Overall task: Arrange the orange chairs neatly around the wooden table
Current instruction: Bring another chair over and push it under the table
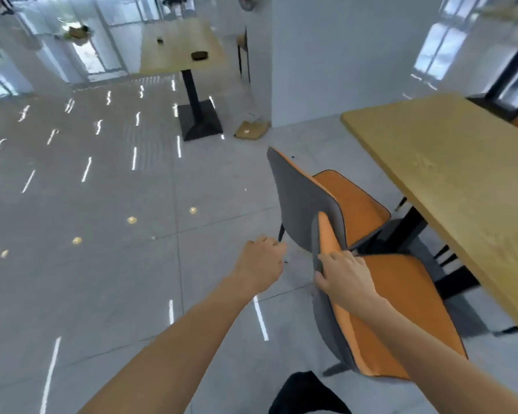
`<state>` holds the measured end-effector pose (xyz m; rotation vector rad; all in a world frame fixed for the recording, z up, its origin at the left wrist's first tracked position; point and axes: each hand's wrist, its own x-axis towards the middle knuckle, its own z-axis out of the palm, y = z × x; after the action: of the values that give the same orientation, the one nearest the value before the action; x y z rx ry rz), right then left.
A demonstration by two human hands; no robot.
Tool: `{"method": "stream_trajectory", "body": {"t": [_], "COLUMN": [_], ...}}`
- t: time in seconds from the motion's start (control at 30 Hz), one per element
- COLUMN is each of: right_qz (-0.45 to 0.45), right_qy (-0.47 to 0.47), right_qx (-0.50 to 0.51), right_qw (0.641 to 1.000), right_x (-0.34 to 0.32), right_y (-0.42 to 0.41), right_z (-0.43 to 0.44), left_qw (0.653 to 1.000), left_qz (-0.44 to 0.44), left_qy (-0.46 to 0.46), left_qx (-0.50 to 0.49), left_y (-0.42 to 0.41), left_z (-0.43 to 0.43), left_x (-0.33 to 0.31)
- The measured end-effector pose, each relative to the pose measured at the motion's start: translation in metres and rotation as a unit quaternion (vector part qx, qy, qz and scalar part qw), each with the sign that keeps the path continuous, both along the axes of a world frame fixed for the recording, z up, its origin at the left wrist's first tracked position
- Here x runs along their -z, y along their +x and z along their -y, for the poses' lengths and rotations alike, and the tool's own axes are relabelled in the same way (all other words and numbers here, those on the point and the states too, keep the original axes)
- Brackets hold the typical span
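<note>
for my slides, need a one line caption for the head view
Right hand grips the near orange-and-grey chair's backrest beside the light wooden table; left hand hangs free.

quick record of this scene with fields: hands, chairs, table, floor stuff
left hand: left hand, loosely curled, free, holding nothing
right hand: right hand gripping top edge of near chair's backrest
near chair: near chair, orange seat, grey back, beside the wooden table
far chair: far chair, same style, seat facing the table
table: wooden table, top bare where visible
floor: cardboard box by the white wall
</note>
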<state>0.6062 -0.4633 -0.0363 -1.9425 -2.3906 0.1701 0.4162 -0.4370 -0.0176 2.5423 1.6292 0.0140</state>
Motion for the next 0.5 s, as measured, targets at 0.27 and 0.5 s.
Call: {"method": "stream_trajectory", "body": {"t": [0.27,0.5], "right_qz": [-0.025,-0.088], "right_qy": [0.0,-0.03], "right_qx": [0.175,0.257], "right_qw": [0.984,0.962], "right_x": [0.024,0.041], "right_y": [-0.013,-0.018], "right_z": [-0.008,-0.015], "left_qw": [0.962,0.904], "left_qz": [-0.039,-0.096], "left_qy": [0.019,0.049], "left_qx": [0.27,0.413], "left_y": [0.03,0.069], "left_z": [-0.098,-0.141], "left_x": [0.02,0.054]}}
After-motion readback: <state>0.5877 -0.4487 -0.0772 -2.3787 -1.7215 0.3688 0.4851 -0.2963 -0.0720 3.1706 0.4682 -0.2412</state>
